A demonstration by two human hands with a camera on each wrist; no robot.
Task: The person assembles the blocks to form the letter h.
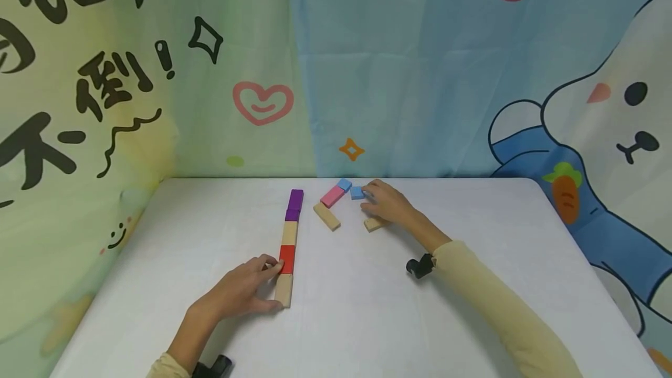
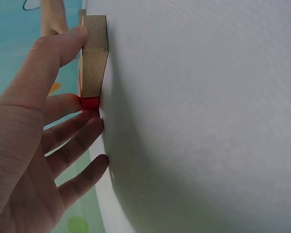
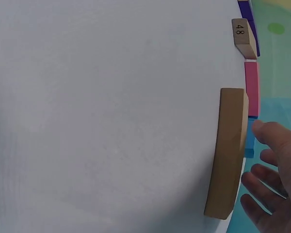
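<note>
A lengthwise row of wooden blocks runs away from the person: a plain block [image 1: 283,291] at the near end, a red block [image 1: 287,259], another plain block [image 1: 289,233], then purple blocks [image 1: 296,200]. My left hand [image 1: 238,290] lies along the row's left side. Its thumb touches the near plain block and a fingertip touches the red block. At the back, my right hand [image 1: 388,200] reaches over a plain block [image 1: 374,224], with spread fingers at the right edge of a blue block [image 1: 357,193]. In the right wrist view its thumb sits close beside the blue block [image 3: 250,138].
Between the row and my right hand lie a pink block [image 1: 332,196], another blue block [image 1: 344,185] and a slanted plain block [image 1: 326,216]. A white cloth covers the table [image 1: 357,308]. A printed curtain [image 1: 399,74] hangs behind its back edge.
</note>
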